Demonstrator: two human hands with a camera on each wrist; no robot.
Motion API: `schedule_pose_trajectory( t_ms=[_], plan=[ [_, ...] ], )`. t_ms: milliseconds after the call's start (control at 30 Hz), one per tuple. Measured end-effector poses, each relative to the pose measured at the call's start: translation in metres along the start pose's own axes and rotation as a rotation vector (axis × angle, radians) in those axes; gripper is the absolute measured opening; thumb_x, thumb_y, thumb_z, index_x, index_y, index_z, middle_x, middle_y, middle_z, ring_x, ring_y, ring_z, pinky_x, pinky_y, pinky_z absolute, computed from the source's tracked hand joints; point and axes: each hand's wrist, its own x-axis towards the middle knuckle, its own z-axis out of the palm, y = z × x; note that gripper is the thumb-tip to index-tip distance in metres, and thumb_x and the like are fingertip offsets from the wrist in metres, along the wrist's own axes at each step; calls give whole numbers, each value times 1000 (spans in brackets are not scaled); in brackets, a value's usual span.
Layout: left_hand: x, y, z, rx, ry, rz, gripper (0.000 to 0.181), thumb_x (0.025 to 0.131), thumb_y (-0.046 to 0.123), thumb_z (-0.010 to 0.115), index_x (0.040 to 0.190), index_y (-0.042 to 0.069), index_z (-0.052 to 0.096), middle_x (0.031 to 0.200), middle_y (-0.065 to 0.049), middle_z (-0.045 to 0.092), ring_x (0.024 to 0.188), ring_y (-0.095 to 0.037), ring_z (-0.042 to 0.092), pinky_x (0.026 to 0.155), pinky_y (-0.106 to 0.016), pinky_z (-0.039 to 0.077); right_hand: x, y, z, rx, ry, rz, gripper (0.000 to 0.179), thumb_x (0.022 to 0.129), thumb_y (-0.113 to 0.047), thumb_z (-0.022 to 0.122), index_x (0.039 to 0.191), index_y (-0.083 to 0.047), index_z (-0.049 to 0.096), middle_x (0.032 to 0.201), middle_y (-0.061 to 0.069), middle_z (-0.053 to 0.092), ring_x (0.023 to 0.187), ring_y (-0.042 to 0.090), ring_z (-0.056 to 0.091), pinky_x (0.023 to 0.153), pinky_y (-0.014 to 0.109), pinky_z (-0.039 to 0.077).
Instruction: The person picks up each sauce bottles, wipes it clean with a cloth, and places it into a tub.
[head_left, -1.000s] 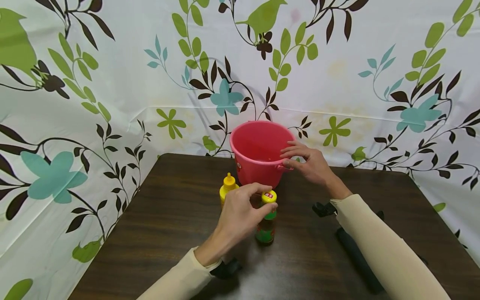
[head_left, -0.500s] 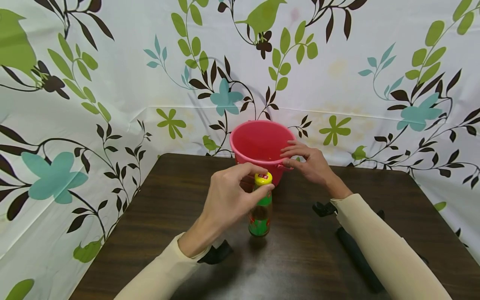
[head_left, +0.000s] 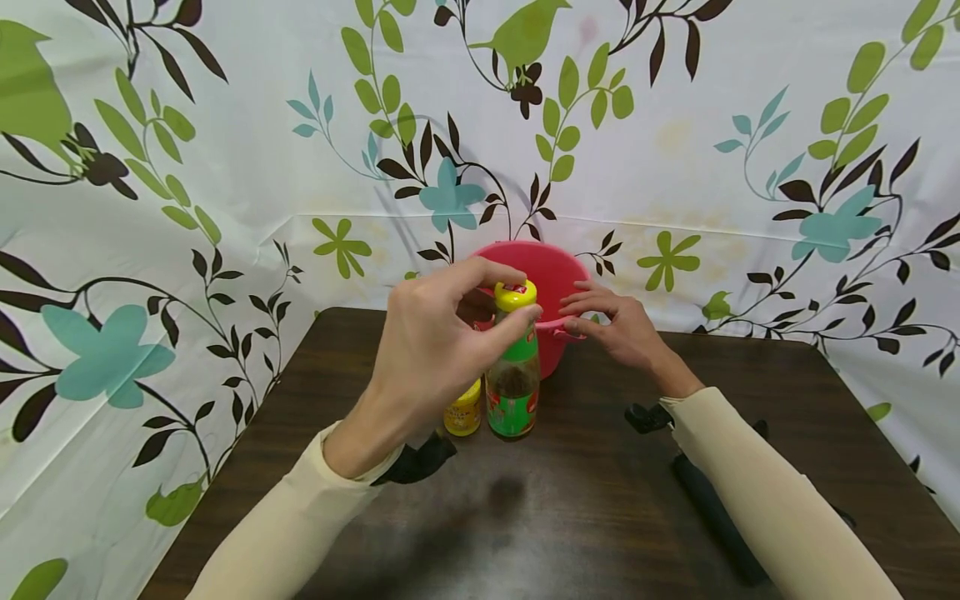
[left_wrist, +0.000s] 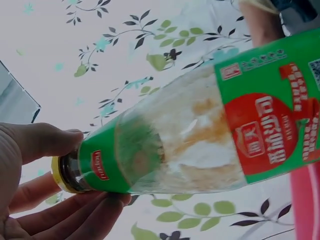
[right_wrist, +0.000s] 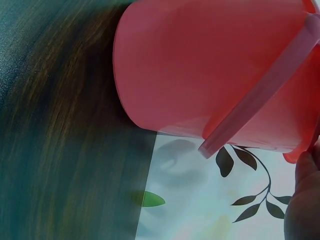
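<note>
1. Apparently, in head view, a green-labelled glass bottle [head_left: 513, 407] is pinched at its neck by the left hand's [head_left: 438, 337] fingers, above the brown wooden bench [head_left: 592, 517].
2. Left wrist: likely slippery, fragile; best held mid-body.
3. Right wrist: the pink plastic bucket's [right_wrist: 200, 65] rim is gripped by the right hand [right_wrist: 306, 200].

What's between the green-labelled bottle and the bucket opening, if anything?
Apparently just the near side of the bucket; the green-labelled bottle in the left hand hangs in front. The yellow bottle stands to the left.
</note>
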Motion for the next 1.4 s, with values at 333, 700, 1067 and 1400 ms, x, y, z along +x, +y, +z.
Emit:
schedule_pose_trajectory(
  t_ms=[333, 700, 1067, 1400],
  plan=[
    [22, -4, -15, -44, 195, 105, 28, 91, 15, 83, 113, -1, 77, 106, -11, 82, 83, -13, 79, 79, -21, 63, 1, 0, 1, 7, -14, 47, 29, 95, -21, 79, 123, -12, 80, 139, 12, 72, 156, 29, 43, 125, 64, 35],
    [44, -11, -16, -82, 292, 21, 29, 91, 17, 83, 114, 1, 78, 108, -11, 82, 81, -17, 79, 79, -20, 62, 2, 1, -2, 15, -30, 67, 30, 95, -24, 79, 123, -11, 80, 139, 9, 72, 157, 26, 41, 125, 64, 36],
    [82, -39, 3, -48, 323, -123, 27, 95, 25, 80, 114, 6, 78, 110, -6, 82, 89, -14, 77, 81, -23, 62, 1, 1, -6, -1, -35, 49, 31, 95, -22, 79, 123, -9, 79, 138, 10, 72, 157, 28, 41, 124, 63, 37],
    [126, -69, 23, 40, 265, -233, 29, 97, 31, 77, 118, 11, 77, 113, -5, 81, 89, -15, 74, 76, -16, 50, 1, 0, -5, 7, -27, 5, 26, 95, -18, 80, 119, -10, 81, 137, 12, 73, 156, 29, 43, 127, 62, 34]
  ],
)
